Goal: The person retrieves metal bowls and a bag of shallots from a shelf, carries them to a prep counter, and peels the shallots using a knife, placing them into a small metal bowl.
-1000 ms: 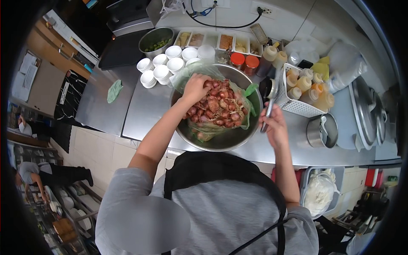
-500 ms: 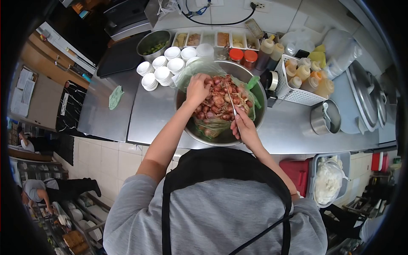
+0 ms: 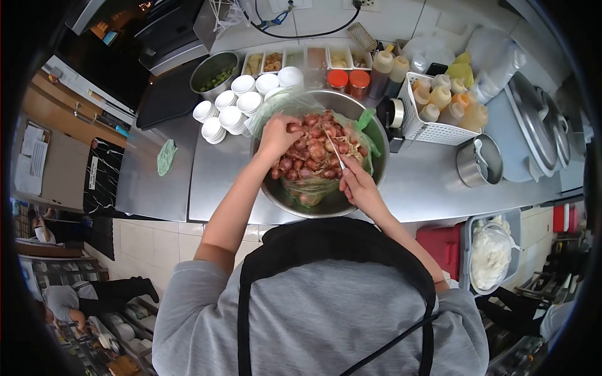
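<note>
A large steel bowl holds an open plastic bag full of red shallots. My left hand is closed at the left edge of the shallots, its fingertips among them; what it grips there is too small to name. In my right hand is a knife, its handle between my fingers and its thin blade slanting up and left over the shallots. The green knotted part of the bag lies at the right of the bowl.
White cups stand in stacks left of the bowl. Behind it are red-lidded jars and squeeze bottles. A white basket of bottles and a steel pot are at right. Another person is at lower left.
My right hand has come from right of the bowl to over the shallots with the knife. My left hand stays at the left of the pile. The camera view has shifted slightly.
</note>
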Available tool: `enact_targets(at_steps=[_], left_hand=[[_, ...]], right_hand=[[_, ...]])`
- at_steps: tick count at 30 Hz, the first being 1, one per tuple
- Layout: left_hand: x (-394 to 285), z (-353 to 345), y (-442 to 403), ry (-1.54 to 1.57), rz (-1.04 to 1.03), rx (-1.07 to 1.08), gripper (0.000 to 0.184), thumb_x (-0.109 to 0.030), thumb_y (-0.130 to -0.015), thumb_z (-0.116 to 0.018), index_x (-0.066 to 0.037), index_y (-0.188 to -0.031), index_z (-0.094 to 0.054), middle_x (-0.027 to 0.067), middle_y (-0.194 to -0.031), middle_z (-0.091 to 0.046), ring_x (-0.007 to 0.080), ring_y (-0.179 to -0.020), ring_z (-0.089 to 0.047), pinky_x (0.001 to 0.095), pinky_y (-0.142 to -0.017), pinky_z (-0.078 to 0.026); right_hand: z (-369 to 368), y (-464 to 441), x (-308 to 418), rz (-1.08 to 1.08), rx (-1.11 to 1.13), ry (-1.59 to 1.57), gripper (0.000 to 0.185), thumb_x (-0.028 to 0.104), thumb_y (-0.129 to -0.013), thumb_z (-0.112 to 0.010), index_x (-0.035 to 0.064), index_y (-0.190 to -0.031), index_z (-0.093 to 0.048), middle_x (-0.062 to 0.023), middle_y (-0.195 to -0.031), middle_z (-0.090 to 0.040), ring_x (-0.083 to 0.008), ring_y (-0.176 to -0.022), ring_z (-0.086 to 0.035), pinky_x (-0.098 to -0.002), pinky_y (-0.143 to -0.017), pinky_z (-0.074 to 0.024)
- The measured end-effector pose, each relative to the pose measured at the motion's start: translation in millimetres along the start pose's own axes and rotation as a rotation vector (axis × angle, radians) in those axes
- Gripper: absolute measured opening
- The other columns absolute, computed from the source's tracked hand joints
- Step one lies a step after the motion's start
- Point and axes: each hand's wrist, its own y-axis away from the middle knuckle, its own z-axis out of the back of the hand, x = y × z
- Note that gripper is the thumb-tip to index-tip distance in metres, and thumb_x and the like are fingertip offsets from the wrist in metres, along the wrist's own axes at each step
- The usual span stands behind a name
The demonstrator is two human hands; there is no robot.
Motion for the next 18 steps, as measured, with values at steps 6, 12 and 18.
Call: enact_targets(at_steps=[6,12,18], left_hand=[[2.0,-7.9,34.8,0.842,0.42,0.124,0.025,-0.008,-0.073,-0.066,0.005,-0.093,-0.058,0.0085,-0.09,-0.059,0.0131,-0.08,-0.059,0.0246,-0.067,-0.049],[-7.7,-13.1,43.8,1.206,0.591,-0.061,0.027,-0.006,-0.074,-0.067,0.002,-0.095,-0.053,0.0082,-0.088,-0.059,0.0141,-0.079,-0.059,0.0233,-0.07,-0.051],[-16.0,-12.4,46.1,1.247,0.563,-0.06,0.027,-0.003,-0.072,-0.068,0.004,-0.091,-0.05,0.012,-0.084,-0.059,0.0162,-0.075,-0.061,0.0242,-0.067,-0.052]], right_hand=[[-17.4,-5.8,-3.4,0.052,0.096,0.105,0.038,0.017,-0.092,-0.035,0.012,-0.13,-0.035,0.0002,-0.064,-0.045,-0.0046,-0.048,-0.037,-0.0176,-0.042,-0.0317],[-21.5,-4.4,-6.9,0.098,0.117,0.183,0.038,0.018,-0.092,-0.035,0.012,-0.13,-0.037,-0.0001,-0.061,-0.045,-0.0062,-0.05,-0.039,-0.02,-0.045,-0.0338],[-21.2,-7.2,-10.9,0.247,0.058,0.273,0.038,0.015,-0.092,-0.036,0.0099,-0.129,-0.038,-0.0021,-0.059,-0.045,-0.0094,-0.053,-0.043,-0.0238,-0.053,-0.0387]])
